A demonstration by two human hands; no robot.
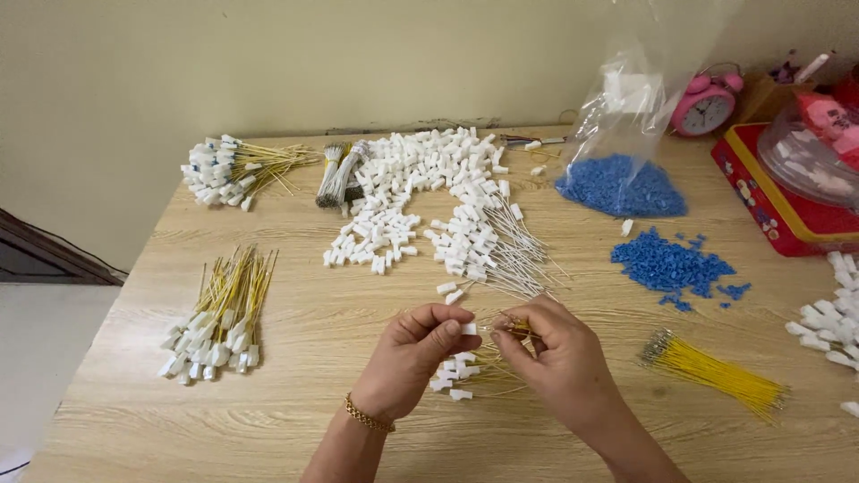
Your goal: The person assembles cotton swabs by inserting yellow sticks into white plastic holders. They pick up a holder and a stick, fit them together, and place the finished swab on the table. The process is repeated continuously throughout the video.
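Connector (469, 329), small, white, light and rigid, sits pinched in my left hand (413, 353) at near centre, while my right hand (557, 351) grips thin, bendable yellow wire (519, 329) close to its tip.

Left hand (413, 354), right hand (548, 344) pinching together

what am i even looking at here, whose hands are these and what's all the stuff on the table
This is one picture from a camera worn on a person's head, looking down at their own bare hands over a wooden table. The left hand pinches a small white plastic cap; the right hand holds thin yellow wires at it. Below them lies a small pile of capped wires. Around are a heap of loose white caps, blue pellets, some in a clear bag, a bundle of bare yellow wires and a pink alarm clock.
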